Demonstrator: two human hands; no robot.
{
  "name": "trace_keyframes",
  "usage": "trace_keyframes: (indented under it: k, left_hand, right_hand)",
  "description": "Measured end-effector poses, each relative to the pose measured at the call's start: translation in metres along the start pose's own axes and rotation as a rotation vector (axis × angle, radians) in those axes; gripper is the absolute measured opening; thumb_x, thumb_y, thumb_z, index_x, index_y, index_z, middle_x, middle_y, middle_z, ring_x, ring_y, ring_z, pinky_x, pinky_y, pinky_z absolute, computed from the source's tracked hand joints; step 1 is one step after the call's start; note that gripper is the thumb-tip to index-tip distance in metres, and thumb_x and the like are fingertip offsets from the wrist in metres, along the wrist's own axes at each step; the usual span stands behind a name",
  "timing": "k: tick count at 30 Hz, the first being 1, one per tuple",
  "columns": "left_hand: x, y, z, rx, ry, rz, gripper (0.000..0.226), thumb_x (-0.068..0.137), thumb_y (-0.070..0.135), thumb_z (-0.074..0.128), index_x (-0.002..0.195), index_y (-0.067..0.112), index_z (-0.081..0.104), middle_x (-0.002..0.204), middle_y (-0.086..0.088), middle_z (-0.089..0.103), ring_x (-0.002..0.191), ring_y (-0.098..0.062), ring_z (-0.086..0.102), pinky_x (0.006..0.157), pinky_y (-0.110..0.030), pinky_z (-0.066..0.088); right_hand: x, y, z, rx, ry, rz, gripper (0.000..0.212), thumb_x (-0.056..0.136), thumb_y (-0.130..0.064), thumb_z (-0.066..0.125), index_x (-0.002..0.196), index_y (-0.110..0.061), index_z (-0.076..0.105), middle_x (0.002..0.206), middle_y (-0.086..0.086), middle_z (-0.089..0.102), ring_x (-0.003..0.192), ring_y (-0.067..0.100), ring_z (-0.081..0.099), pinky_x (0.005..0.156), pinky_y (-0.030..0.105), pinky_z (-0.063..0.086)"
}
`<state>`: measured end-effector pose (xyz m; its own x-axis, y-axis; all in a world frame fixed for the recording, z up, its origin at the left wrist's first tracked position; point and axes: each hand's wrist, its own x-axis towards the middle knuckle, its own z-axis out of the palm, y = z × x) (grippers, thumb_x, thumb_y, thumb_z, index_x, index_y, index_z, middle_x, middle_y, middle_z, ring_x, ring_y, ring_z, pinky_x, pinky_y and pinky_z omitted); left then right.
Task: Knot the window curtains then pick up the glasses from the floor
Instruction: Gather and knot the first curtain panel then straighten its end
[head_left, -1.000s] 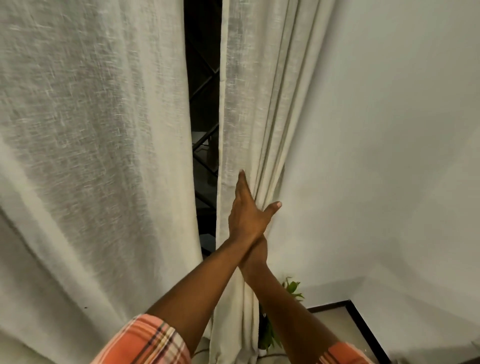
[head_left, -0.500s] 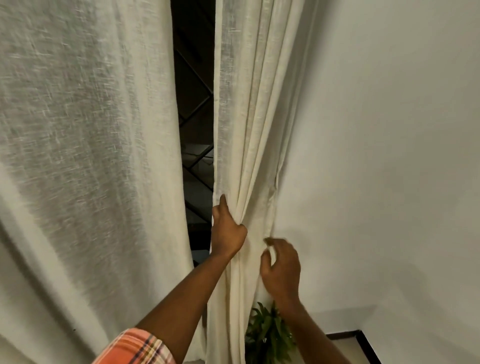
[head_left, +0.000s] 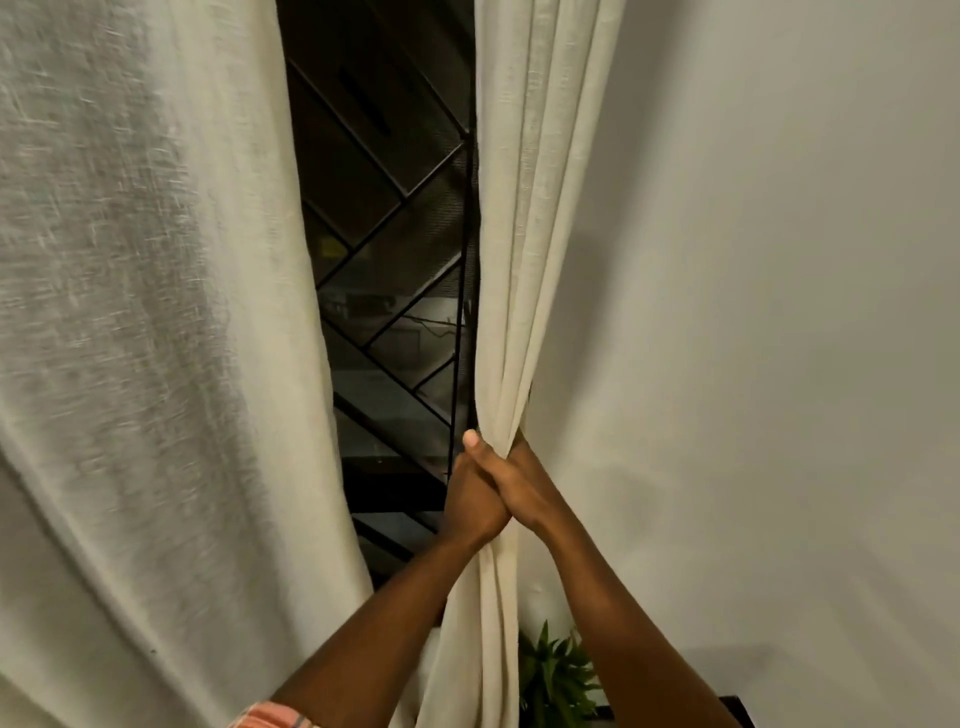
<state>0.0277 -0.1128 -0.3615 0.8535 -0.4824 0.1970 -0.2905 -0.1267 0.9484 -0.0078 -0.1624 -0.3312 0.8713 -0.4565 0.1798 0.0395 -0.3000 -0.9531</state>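
A plain white wall (head_left: 779, 312) is seen at the right. A dark window (head_left: 384, 291) is crossed by black diagonal bars. A green plant (head_left: 556, 675) is seen below.

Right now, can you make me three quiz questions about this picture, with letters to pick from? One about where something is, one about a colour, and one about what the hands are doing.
1. Where is the green plant?
A. low down, right of the gathered right curtain
B. hanging above the window
C. left of the left curtain

2. What colour are the curtains?
A. red
B. cream
C. dark blue

3. What are the hands doing?
A. hanging free
B. both closed round the right curtain
C. holding glasses

Answers:
1 A, its leaves show by the curtain's lower end.
2 B, both panels are pale cream.
3 B, the left hand and right hand squeeze the cloth into a bunch.
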Motion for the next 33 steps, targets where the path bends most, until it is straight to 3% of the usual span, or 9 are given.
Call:
trace_keyframes:
  k: [4,8,11,17,20,23,26,30,33]
  left_hand:
    - [0.011,-0.016,0.001,0.083,0.005,0.057,0.050,0.089,0.034,0.050,0.133,0.013,0.049,0.122,-0.007,0.062,0.114,-0.018,0.059,0.097,-0.035,0.049]
    - [0.012,-0.017,0.007,0.133,0.019,0.023,0.036,0.091,0.015,0.051,0.126,0.013,0.056,0.111,-0.009,0.067,0.105,-0.026,0.064,0.088,-0.038,0.054]
    - [0.006,-0.009,0.011,0.111,-0.050,0.058,0.041,0.094,0.008,0.048,0.135,0.001,0.046,0.132,-0.018,0.053,0.124,-0.032,0.050,0.102,-0.034,0.042]
    - [0.020,-0.030,-0.002,0.272,-0.496,0.069,0.089,0.067,-0.003,0.059,0.147,0.020,0.028,0.131,-0.003,0.043,0.121,-0.018,0.045,0.097,-0.024,0.040]
    - [0.032,-0.031,-0.013,0.056,-0.149,0.035,0.060,0.072,-0.015,0.054,0.125,0.012,0.057,0.117,-0.001,0.056,0.116,-0.020,0.055,0.092,-0.016,0.043]
    - [0.061,-0.034,-0.025,0.058,0.107,0.009,0.051,0.081,-0.004,0.056,0.128,0.014,0.052,0.123,-0.002,0.054,0.115,-0.017,0.054,0.100,-0.030,0.046]
    - [0.085,-0.029,-0.031,0.050,0.037,0.075,0.062,0.086,-0.001,0.056,0.142,0.016,0.037,0.141,-0.005,0.044,0.128,-0.017,0.046,0.108,-0.040,0.040]
    - [0.093,-0.001,-0.037,-0.046,-0.189,0.165,0.071,0.083,0.011,0.072,0.143,0.016,0.034,0.131,0.010,0.047,0.118,-0.003,0.048,0.096,-0.018,0.041]
    - [0.097,0.005,-0.043,-0.013,-0.296,0.143,0.062,0.085,0.017,0.070,0.140,0.011,0.042,0.130,0.000,0.053,0.117,-0.011,0.052,0.092,-0.020,0.043]
  right_hand:
    - [0.006,0.004,-0.028,0.053,-0.164,-0.030,0.096,0.067,-0.083,0.050,0.141,-0.022,0.042,0.130,-0.001,0.059,0.114,0.005,0.058,0.096,0.021,0.048]
    - [0.010,0.007,-0.041,0.133,-0.132,-0.108,0.106,0.064,-0.079,0.061,0.147,-0.021,0.032,0.135,-0.004,0.054,0.118,0.006,0.056,0.094,0.018,0.048]
    - [0.010,0.010,-0.029,-0.041,-0.018,-0.080,0.103,0.062,-0.058,0.077,0.147,-0.024,0.029,0.135,-0.004,0.052,0.118,0.009,0.055,0.101,0.030,0.047]
    - [0.021,0.012,-0.039,-0.133,0.449,-0.006,0.036,0.090,-0.011,0.059,0.126,-0.009,0.056,0.114,0.008,0.065,0.106,0.025,0.062,0.088,0.028,0.048]
    - [0.021,0.012,-0.046,-0.145,0.428,-0.001,0.032,0.092,-0.010,0.057,0.124,-0.006,0.059,0.113,0.009,0.066,0.103,0.024,0.061,0.087,0.026,0.046]
    - [0.019,0.012,-0.046,-0.127,0.387,-0.006,0.031,0.093,-0.011,0.056,0.124,-0.005,0.058,0.110,0.005,0.064,0.098,0.017,0.059,0.086,0.024,0.044]
    - [0.018,0.014,-0.044,-0.068,0.299,0.007,0.033,0.093,-0.012,0.058,0.125,-0.008,0.057,0.106,-0.003,0.061,0.101,0.016,0.060,0.085,0.023,0.045]
    - [0.017,0.019,-0.042,-0.014,0.172,0.039,0.039,0.091,-0.016,0.063,0.129,-0.011,0.054,0.113,-0.001,0.062,0.102,0.013,0.061,0.079,0.014,0.045]
    - [0.017,0.020,-0.045,-0.009,0.137,0.053,0.042,0.090,-0.018,0.065,0.130,-0.012,0.053,0.116,0.000,0.062,0.106,0.015,0.061,0.083,0.018,0.045]
